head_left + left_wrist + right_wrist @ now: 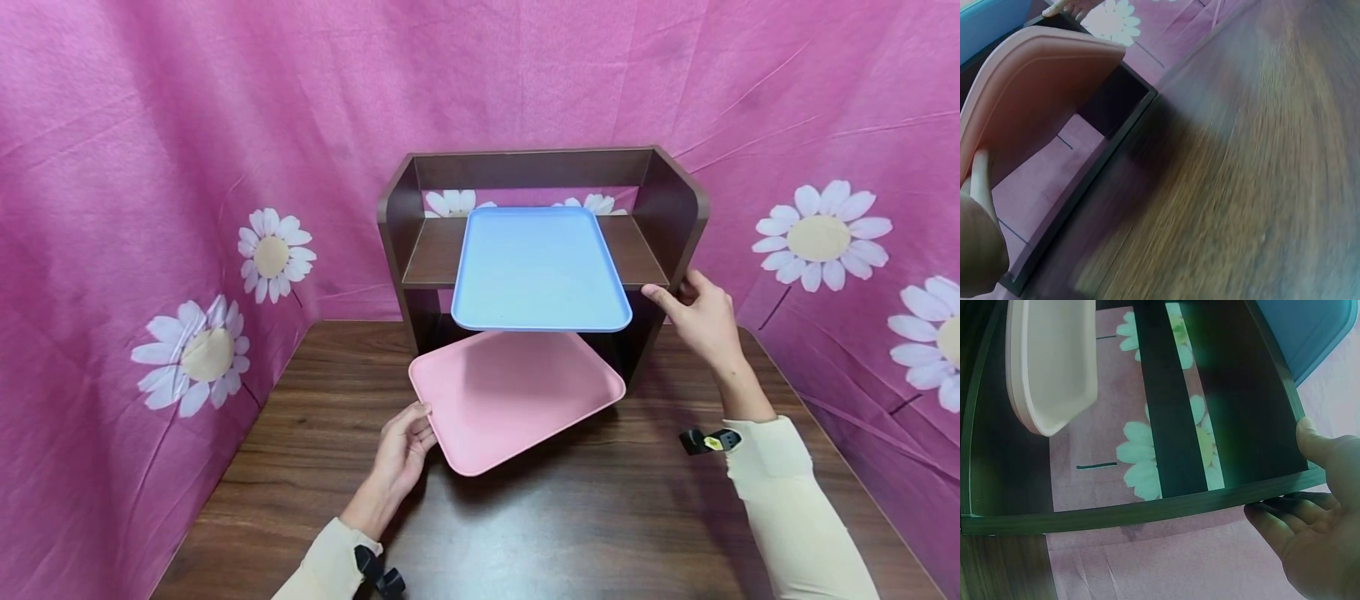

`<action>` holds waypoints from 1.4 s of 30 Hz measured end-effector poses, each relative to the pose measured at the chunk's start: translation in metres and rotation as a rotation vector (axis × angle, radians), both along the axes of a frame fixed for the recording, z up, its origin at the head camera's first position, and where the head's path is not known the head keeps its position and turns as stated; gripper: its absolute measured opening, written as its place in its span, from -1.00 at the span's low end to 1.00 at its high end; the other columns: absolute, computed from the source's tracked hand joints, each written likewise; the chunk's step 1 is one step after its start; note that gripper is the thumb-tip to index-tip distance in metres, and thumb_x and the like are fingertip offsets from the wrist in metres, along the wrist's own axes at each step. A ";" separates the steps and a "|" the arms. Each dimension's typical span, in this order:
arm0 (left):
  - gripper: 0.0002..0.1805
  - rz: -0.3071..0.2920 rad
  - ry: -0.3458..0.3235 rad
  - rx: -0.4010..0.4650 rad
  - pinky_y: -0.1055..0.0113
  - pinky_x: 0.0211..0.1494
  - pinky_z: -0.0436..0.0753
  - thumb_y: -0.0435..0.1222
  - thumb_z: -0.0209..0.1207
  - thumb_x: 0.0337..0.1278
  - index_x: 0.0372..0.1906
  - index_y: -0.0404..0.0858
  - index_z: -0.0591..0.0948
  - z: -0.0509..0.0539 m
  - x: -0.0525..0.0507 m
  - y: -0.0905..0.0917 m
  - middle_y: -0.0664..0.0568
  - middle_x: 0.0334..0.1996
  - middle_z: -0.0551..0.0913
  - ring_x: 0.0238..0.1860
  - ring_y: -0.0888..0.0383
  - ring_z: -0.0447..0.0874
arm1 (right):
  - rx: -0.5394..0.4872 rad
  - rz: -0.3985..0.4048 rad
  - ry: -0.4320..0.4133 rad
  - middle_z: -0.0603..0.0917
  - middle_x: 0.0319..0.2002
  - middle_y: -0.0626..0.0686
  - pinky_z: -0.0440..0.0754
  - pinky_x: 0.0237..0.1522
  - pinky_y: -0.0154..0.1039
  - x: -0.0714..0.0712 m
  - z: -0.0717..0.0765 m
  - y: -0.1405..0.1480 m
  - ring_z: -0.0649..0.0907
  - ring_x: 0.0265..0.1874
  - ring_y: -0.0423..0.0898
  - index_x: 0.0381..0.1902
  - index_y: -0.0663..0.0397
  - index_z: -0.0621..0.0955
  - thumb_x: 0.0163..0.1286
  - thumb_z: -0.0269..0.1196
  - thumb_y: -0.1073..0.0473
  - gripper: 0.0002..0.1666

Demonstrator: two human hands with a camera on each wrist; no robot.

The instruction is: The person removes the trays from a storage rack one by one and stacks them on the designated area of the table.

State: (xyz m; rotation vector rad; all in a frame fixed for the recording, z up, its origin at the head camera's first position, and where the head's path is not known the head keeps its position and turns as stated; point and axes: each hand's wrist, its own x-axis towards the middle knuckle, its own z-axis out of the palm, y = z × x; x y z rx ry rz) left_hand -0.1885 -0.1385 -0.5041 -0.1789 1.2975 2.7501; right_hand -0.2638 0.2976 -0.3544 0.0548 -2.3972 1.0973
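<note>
My left hand [401, 454] pinches the left edge of a pink tray [517, 400], which is raised and tilted above the table, its far part reaching under the blue tray. In the left wrist view the pink tray's underside [1054, 94] shows, fingers against it. A dark brown two-level shelf [532, 171] stands behind. On its upper board lies a blue tray [540, 267], its near end jutting past the front. My right hand [705, 321] grips the shelf's right side panel, thumb at the front edge, fingers around the outer face, as the right wrist view also shows.
The shelf stands on a wood-grain table [300, 500]. A pink cloth [300, 100] with large white daisies hangs behind and at both sides. The shelf's back is partly open, with the cloth visible through it. A dark strap is on each wrist.
</note>
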 end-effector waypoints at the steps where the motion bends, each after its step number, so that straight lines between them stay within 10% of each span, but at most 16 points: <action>1: -0.68 -0.006 0.004 0.001 0.33 -0.19 0.82 -0.48 -0.03 0.47 -0.35 -0.17 0.67 0.000 0.000 -0.001 0.03 -0.43 0.84 -0.31 0.21 0.85 | -0.001 -0.001 0.000 0.55 -0.56 -0.64 0.49 -0.51 -0.49 0.000 0.000 0.000 0.61 -0.62 -0.46 -0.07 0.11 0.63 0.39 0.47 -0.21 -0.48; 42: -0.50 -0.219 0.109 -0.050 0.52 -0.39 0.69 -0.53 -0.19 0.50 -0.35 -0.12 0.71 -0.003 -0.004 -0.027 0.18 -0.53 0.76 -0.51 0.37 0.72 | -0.005 0.002 -0.030 0.81 -0.16 0.35 0.53 -0.53 -0.46 0.003 0.003 -0.002 0.63 -0.61 -0.44 0.06 0.16 0.62 0.44 0.41 -0.24 -0.40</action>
